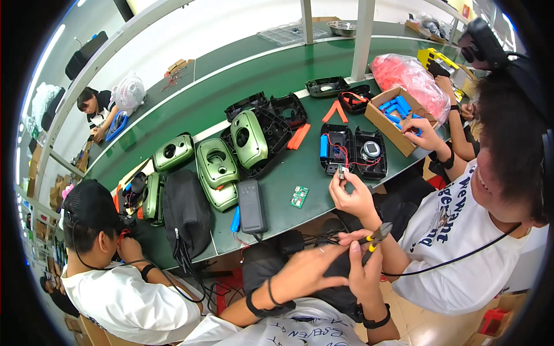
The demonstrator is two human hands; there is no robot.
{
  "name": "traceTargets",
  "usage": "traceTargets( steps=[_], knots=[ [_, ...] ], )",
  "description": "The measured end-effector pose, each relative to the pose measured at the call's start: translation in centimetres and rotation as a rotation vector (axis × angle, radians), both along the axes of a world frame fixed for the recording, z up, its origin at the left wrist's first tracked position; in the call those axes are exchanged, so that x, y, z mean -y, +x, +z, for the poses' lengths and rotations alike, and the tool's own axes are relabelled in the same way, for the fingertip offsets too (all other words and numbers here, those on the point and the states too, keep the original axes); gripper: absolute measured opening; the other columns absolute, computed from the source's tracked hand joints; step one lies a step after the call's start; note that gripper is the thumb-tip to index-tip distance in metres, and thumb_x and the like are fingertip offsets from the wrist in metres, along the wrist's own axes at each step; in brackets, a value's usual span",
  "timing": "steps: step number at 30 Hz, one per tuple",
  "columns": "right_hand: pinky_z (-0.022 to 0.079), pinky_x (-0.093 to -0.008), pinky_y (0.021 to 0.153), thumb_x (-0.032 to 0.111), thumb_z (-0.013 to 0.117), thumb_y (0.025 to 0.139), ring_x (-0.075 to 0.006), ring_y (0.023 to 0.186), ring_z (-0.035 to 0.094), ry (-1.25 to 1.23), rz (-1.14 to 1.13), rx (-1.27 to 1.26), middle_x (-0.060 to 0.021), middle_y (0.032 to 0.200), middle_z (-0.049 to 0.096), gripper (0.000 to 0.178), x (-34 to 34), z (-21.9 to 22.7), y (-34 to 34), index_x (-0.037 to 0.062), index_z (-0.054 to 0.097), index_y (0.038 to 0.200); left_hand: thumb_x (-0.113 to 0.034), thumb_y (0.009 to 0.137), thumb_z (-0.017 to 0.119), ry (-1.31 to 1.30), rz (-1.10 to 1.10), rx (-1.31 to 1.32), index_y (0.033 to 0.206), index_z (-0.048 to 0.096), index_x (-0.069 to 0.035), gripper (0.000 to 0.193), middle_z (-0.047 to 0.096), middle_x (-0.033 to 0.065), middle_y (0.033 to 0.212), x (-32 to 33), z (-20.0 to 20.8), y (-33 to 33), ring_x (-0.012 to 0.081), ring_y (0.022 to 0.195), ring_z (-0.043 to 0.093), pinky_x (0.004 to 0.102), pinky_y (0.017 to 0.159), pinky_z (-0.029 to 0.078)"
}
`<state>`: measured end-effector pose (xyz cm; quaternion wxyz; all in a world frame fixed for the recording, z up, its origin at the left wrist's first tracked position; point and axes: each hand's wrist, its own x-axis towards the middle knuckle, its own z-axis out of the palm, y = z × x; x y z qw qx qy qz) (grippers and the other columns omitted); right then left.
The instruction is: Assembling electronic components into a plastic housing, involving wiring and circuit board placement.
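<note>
Two hands meet low centre, over the lap, just off the table edge. Right hand is closed on yellow-handled pliers, nose pointing up-right. Left hand reaches across, fingers pressed together at the black wires by the pliers' handles; whether it actually pinches a wire, can't tell. Wires run up from the lap toward the table edge.

Progress, as a judgement: early to mid. Wire work in hand, nothing closed up. On the table: a small green board lies loose, beside it a black box and a blue cell. Further out, an open black housing shows a speaker, blue cell and red wires, uncovered. Green shells sit empty and unmated.

A neighbour's hand on the right pinches a small part near that housing. Another person, left, works head down.
</note>
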<state>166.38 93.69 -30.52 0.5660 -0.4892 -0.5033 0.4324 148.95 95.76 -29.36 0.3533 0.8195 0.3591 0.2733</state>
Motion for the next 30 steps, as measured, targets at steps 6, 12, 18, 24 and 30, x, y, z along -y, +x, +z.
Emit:
traceTargets(
  steps=[6, 12, 18, 24, 30],
  knots=[
    [0.046, -0.0242, 0.072, 0.006, 0.067, 0.102, -0.0072, 0.078, 0.056, -0.060, -0.075, 0.187, -0.0026, 0.088, 0.062, 0.024, -2.3, 1.2, 1.2, -0.0001, 0.064, 0.126, -0.026, 0.096, 0.080, 0.169, 0.642, 0.193, 0.112, 0.074, 0.001, 0.032, 0.076, 0.0177, 0.105, -11.3, 0.5, 2.3, 0.0334, 0.090, 0.073, 0.0415, 0.079, 0.058],
    [0.048, -0.0237, 0.076, 0.001, 0.072, 0.093, -0.0087, 0.084, 0.059, -0.205, -0.076, -0.015, -0.0049, 0.093, 0.064, 0.036, -2.2, -0.5, 1.9, -0.0013, 0.058, 0.126, -0.019, 0.098, 0.071, 0.050, 0.585, 0.177, 0.107, 0.074, 0.004, 0.025, 0.077, 0.0208, 0.098, -15.7, -2.4, 3.9, 0.0360, 0.089, 0.076, 0.0426, 0.079, 0.059],
    [0.050, -0.0245, 0.079, -0.003, 0.069, 0.094, -0.0102, 0.085, 0.061, -0.231, -0.036, -0.003, -0.0051, 0.094, 0.064, 0.034, -2.6, -0.8, 1.7, -0.0016, 0.055, 0.125, -0.012, 0.105, 0.066, -0.008, 0.592, 0.376, 0.108, 0.070, 0.005, 0.018, 0.078, 0.0121, 0.094, -16.0, 0.2, 1.5, 0.0137, 0.085, 0.075, 0.0321, 0.076, 0.059],
    [0.049, -0.0244, 0.085, -0.007, 0.065, 0.094, -0.0097, 0.093, 0.059, -0.209, 0.077, -0.216, -0.0040, 0.100, 0.060, 0.035, -3.0, -0.8, 0.2, 0.0007, 0.053, 0.127, -0.015, 0.113, 0.052, -0.642, 0.395, 0.928, 0.120, 0.062, 0.002, 0.020, 0.073, 0.0166, 0.121, -15.4, -1.1, -1.0, 0.0317, 0.112, 0.076, 0.0368, 0.099, 0.063],
    [0.050, -0.0254, 0.087, -0.006, 0.066, 0.094, -0.0106, 0.093, 0.060, -0.175, 0.112, -0.231, -0.0039, 0.102, 0.060, 0.035, -3.1, -0.9, -0.5, 0.0011, 0.053, 0.126, -0.022, 0.114, 0.055, -0.925, 0.066, 1.259, 0.127, 0.064, 0.002, 0.029, 0.067, 0.0232, 0.138, -16.0, -1.8, -1.4, 0.0369, 0.130, 0.067, 0.0405, 0.111, 0.057]
  ],
)
